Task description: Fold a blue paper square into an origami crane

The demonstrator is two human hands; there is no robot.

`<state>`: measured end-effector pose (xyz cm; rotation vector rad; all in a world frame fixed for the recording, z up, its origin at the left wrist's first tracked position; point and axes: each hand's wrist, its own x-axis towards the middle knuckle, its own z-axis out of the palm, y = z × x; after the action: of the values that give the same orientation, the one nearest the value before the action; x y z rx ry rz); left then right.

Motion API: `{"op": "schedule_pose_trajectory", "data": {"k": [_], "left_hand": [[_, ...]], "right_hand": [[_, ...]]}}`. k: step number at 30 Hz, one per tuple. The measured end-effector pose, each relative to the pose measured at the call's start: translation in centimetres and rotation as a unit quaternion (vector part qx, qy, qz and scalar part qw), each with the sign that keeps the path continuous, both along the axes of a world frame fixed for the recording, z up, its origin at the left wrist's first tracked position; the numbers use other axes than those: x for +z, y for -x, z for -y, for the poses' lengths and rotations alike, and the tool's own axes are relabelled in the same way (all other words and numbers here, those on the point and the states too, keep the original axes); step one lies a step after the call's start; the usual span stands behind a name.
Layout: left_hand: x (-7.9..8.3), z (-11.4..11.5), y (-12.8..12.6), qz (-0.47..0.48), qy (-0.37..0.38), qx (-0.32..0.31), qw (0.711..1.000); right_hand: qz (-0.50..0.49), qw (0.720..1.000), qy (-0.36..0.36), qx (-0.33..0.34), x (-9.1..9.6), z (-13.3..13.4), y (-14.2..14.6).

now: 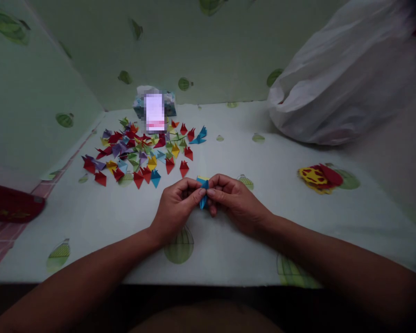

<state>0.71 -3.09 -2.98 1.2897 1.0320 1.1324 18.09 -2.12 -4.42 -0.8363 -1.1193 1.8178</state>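
Between my two hands, just above the table, is a small folded piece of blue paper (203, 201) with a yellow strip showing behind its top. My left hand (178, 203) pinches its left side between thumb and fingers. From the other side, the thumb and fingers of my right hand (237, 201) grip it too. Beyond my hands, to the left, lies a loose spread of folded paper pieces in red, yellow, green, purple and blue. A blue folded piece (156, 177) and a red one (184, 168) lie nearest my hands.
A lit phone (154, 111), its screen blurred out, leans on a tissue box (171, 104) by the wall. A large white plastic bag (333, 88) bulges at the back right. Red and yellow cut-outs (319, 179) lie right; a red object (14, 203) is at the left edge.
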Motion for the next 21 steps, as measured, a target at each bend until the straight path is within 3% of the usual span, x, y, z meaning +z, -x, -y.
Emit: {"op": "schedule_pose_trajectory", "data": {"k": [21], "left_hand": [[0.0, -0.3, 0.0, 0.027, 0.09, -0.015, 0.996]], "right_hand": [[0.115, 0.988, -0.102, -0.019, 1.1, -0.2, -0.6]]}}
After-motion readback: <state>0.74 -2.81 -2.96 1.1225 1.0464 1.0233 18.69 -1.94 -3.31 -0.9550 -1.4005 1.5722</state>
